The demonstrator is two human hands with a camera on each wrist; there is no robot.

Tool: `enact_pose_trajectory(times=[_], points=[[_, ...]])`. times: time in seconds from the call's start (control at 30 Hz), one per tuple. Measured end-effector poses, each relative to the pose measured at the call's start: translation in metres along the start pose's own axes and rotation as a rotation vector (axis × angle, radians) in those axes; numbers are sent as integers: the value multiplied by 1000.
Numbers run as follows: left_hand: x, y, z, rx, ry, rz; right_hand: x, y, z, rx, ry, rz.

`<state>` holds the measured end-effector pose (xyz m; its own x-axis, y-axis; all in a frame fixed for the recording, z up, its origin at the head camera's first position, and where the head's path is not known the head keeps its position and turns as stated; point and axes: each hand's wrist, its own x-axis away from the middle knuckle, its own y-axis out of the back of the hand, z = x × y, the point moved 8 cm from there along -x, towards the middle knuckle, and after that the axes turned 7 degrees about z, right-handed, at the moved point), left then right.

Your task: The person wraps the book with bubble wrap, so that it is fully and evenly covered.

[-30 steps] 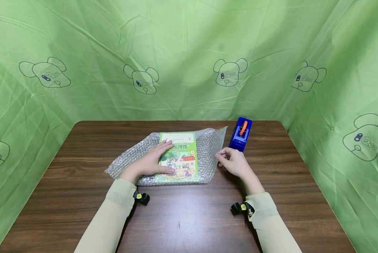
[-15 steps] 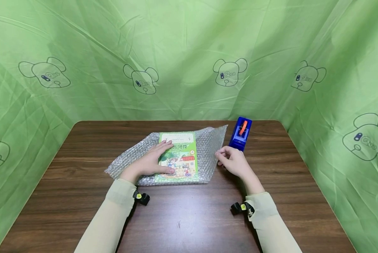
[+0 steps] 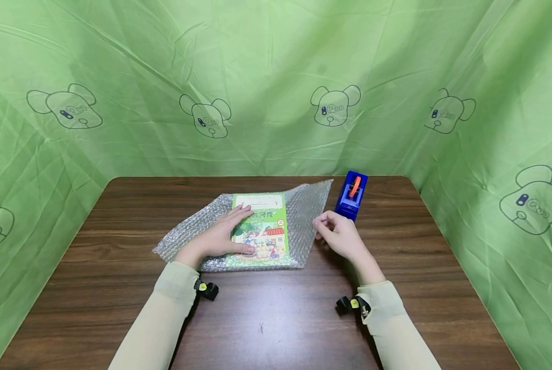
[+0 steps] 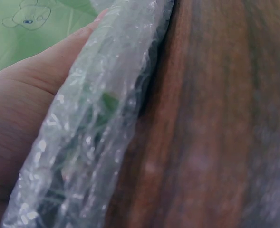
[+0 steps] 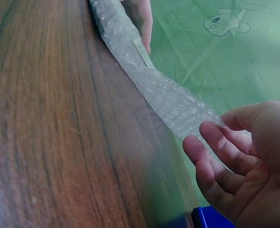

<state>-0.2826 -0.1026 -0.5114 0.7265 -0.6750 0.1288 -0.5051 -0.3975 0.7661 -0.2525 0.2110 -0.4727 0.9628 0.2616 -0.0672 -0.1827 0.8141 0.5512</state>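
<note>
A green book (image 3: 260, 228) with an illustrated cover lies on a sheet of bubble wrap (image 3: 190, 226) at the middle of the table. My left hand (image 3: 220, 234) rests on the cover's left side, its fingers spread and nearly straight. In the left wrist view, the bubble wrap (image 4: 97, 104) runs along the book's near edge beside that hand. My right hand (image 3: 340, 234) pinches the right edge of the wrap between thumb and fingertips. Seen from the right wrist, the pinched wrap (image 5: 178, 107) rises off the table toward the right hand (image 5: 244, 156).
A blue tape dispenser (image 3: 351, 198) with an orange roll stands just beyond the right hand, near the table's back edge. The dark wooden table (image 3: 266, 318) is enclosed by green curtains (image 3: 276, 77) printed with bear-like heads.
The right flap of bubble wrap has lifted slightly, its far corner rising and the pinched edge shifting a little left with my right hand. The left hand and book stay in place.
</note>
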Motion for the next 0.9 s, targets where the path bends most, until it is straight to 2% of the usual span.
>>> enact_pose_trajectory(times=[0.63, 0.9], points=[[1, 1, -3, 8, 7, 2, 0, -7, 17, 13, 103, -48], [1, 1, -2, 7, 10, 0, -2, -14, 25, 52, 134, -54]])
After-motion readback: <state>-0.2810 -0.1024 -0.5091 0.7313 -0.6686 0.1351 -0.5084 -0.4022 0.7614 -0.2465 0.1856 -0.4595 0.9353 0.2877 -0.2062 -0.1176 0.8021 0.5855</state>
